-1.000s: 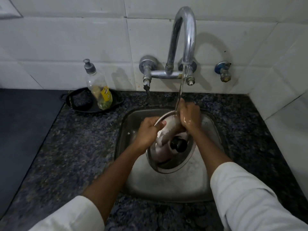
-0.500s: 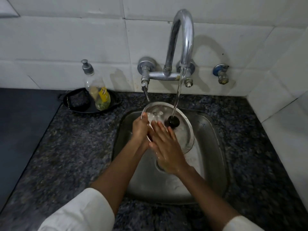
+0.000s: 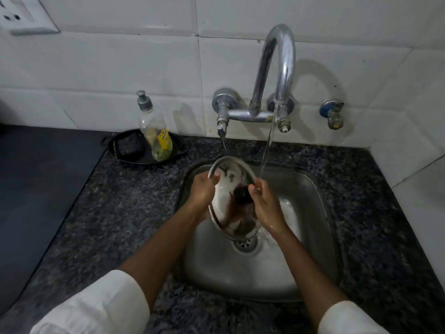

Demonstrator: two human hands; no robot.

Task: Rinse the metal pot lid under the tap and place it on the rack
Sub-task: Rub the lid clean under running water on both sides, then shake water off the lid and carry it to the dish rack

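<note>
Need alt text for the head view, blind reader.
Two hands hold a metal pot lid tilted over a steel sink: left hand on its rim, right hand by its black knob. Tap water falls onto the right hand's fingers.

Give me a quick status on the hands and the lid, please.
Left hand grips lid rim. Right hand at the black knob. Tap stream lands on right fingers. No rack in view.
</note>
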